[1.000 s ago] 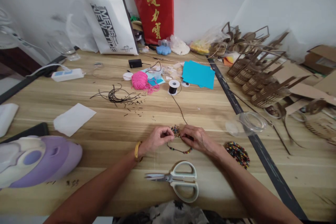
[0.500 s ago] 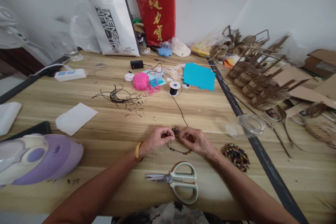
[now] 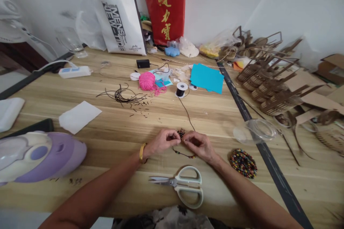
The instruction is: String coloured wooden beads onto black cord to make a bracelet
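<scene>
Close together over the table, my left hand and my right hand both pinch at a thin black cord. That cord runs up to a spool of black cord. Below my fingers hangs a loop of cord with a few small coloured beads. Just behind the fingertips lies a small heap of dark multicoloured beads, partly hidden. The exact point held is too small to make out. Scissors with pale handles lie in front of my hands, blades pointing left.
A coil of strung beads sits right of my right forearm. Cut black cords, pink yarn and blue sheets lie farther back. At left is a purple-and-white device; at right, brown woven baskets.
The view has shifted slightly, moving the background a little to the right. Both hands keep their pinch at nearly the same place, with only small finger movement.
</scene>
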Available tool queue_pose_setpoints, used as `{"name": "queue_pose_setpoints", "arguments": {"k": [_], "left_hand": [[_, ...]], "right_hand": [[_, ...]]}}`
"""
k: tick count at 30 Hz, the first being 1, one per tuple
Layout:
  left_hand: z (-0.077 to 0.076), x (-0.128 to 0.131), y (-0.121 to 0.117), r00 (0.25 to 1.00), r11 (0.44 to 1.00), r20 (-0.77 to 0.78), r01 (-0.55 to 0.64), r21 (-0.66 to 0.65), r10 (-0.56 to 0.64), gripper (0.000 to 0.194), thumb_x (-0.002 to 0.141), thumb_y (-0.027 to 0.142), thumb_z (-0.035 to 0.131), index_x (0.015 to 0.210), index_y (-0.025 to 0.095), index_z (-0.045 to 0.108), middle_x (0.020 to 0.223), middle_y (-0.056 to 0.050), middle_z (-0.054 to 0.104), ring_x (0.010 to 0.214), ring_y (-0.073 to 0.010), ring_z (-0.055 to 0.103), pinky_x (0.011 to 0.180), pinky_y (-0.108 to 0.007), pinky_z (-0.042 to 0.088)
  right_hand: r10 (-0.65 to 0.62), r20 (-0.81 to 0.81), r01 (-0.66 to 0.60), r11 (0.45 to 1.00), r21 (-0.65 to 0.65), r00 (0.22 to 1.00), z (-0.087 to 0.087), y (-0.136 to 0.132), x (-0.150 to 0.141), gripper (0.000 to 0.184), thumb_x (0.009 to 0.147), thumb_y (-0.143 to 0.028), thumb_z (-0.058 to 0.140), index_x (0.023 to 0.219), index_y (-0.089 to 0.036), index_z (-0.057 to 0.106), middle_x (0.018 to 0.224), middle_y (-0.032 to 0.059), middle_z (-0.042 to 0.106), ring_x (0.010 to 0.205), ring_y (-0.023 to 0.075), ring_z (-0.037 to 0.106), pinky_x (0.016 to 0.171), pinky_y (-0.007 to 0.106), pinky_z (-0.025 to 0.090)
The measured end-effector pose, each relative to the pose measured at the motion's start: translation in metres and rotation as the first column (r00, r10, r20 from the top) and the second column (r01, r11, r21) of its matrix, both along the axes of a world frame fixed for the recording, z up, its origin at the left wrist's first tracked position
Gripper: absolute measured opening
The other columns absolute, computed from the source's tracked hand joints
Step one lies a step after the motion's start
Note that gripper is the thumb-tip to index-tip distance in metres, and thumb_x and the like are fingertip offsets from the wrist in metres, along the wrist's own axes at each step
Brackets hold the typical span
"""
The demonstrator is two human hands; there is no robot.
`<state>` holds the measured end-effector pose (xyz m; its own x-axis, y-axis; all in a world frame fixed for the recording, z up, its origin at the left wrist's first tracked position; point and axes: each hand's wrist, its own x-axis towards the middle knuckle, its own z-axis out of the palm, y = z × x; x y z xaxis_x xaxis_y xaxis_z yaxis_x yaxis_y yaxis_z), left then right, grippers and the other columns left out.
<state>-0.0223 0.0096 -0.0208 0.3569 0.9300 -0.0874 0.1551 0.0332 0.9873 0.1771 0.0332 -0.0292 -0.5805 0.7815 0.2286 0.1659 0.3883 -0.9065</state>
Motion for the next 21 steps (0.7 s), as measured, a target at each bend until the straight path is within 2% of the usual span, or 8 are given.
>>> {"name": "queue_pose_setpoints", "arguments": {"k": [11,21], "left_hand": [[-0.0053,-0.0020,0.0003,0.999,1.000,0.030,0.020,0.018,-0.021,0.014,0.078,0.025,0.061,0.077,0.011,0.063,0.065,0.002,0.054,0.060,-0.0087,0.045,0.059,-0.020,0.037],[-0.0003,-0.0020,-0.0005,0.999,1.000,0.045,0.028,0.001,-0.028,0.016,0.077,0.027,0.062,0.076,0.011,0.061,0.064,0.002,0.053,0.061,-0.0090,0.044,0.059,-0.021,0.036]], "right_hand": [[0.071,-0.015,-0.070,0.993,0.091,0.997,-0.0004,0.0009,0.0009,0.012,0.087,-0.027,0.060,0.087,-0.016,0.064,0.083,0.0079,0.065,0.074,0.0156,0.061,0.062,0.025,0.049],[0.068,-0.019,-0.065,0.991,0.118,0.998,0.0011,0.0007,0.0001,0.011,0.086,-0.027,0.061,0.085,-0.016,0.064,0.080,0.0073,0.065,0.073,0.0158,0.061,0.062,0.025,0.049]]}}
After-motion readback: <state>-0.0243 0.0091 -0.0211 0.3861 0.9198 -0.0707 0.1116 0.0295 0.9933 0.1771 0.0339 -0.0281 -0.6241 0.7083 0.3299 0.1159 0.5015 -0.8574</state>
